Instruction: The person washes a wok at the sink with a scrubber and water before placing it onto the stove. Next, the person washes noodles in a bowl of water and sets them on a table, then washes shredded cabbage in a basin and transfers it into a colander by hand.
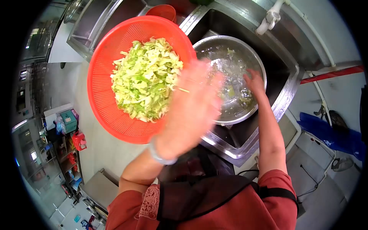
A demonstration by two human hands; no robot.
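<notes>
In the head view, the left hand (193, 103) blurs between 1 red colander (100, 86) of chopped greens (145, 78), left, and 1 metal bowl (252, 54) of water (229, 73), right; its finger state cannot be told. The right hand (255, 83), fingers parted, reaches inside the bowl's right rim.

A pale wall (333, 23) stands past the right edge of the steel sink (290, 90), and a white pipe (315, 34) runs along it. On the same side is a blue sheet (327, 135). Well left of the sink, beyond light floor (92, 155), stands a shelf unit (66, 165); farther left, small panes (33, 155) look bright.
</notes>
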